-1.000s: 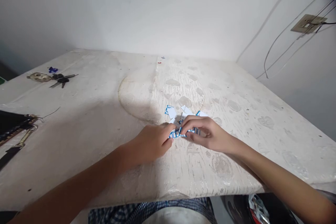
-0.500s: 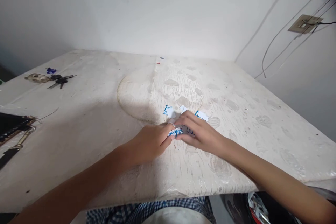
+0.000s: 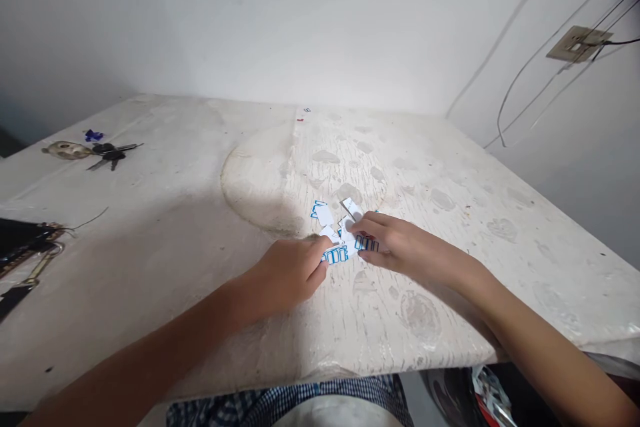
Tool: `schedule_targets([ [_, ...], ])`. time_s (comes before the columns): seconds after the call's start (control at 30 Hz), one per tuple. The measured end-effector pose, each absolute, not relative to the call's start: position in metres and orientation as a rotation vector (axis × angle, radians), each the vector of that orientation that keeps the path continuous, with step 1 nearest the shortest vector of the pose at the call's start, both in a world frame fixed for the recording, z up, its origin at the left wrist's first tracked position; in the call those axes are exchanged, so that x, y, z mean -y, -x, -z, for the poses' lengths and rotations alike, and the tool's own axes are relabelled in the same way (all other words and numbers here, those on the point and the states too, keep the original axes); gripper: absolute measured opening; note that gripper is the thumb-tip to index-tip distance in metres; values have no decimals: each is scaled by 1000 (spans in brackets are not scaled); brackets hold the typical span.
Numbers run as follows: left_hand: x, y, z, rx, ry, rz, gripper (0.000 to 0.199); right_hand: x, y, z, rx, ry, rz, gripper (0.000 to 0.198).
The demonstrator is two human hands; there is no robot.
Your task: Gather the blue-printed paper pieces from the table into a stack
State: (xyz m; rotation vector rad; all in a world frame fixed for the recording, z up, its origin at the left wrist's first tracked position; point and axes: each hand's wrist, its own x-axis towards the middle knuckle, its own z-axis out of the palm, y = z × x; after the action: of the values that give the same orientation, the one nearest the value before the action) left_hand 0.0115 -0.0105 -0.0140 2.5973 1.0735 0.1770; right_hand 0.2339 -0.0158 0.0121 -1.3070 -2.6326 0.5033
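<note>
My left hand pinches a small bunch of white paper pieces with blue outlines between thumb and fingers, low over the table. To its right, my right hand has its thumb and fingers closed round another white piece with blue outlined boxes. Between and just beyond the hands lie loose white paper slips. One slip with a blue edge rests a little farther left. The fingers hide parts of the papers, so I cannot tell how many pieces each hand has.
Keys with a fob and a blue scrap lie at the table's far left. Nearer on the left is a dark item with a metal clasp. A wall socket with cables is at right. The plastic-covered table meets the wall behind.
My right hand has moved slightly right, away from the left hand, with a blue-outlined piece. More of the loose slips between the hands shows now. The left hand has stayed nearly in place.
</note>
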Motion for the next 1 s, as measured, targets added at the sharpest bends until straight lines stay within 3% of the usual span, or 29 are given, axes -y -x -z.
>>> schedule_targets([
  [0.3,10,-11,13,-1083,-2593,-146,21,15,-237,-7,2359,1202,-828,43],
  [0.57,11,-12,10,-1118,-2536,-126,19,11,-243,-10,1909,1171,-1272,28],
  [0.73,12,-11,10,-1099,-2538,-158,19,12,-242,-12,1901,1155,-1369,20],
  [0.83,12,-10,10,-1078,-2540,-169,18,17,-235,-9,1945,1140,-1185,15],
  [1.0,12,-10,9,-1053,-2545,-170,14,30,-220,5,2280,791,-207,18],
])
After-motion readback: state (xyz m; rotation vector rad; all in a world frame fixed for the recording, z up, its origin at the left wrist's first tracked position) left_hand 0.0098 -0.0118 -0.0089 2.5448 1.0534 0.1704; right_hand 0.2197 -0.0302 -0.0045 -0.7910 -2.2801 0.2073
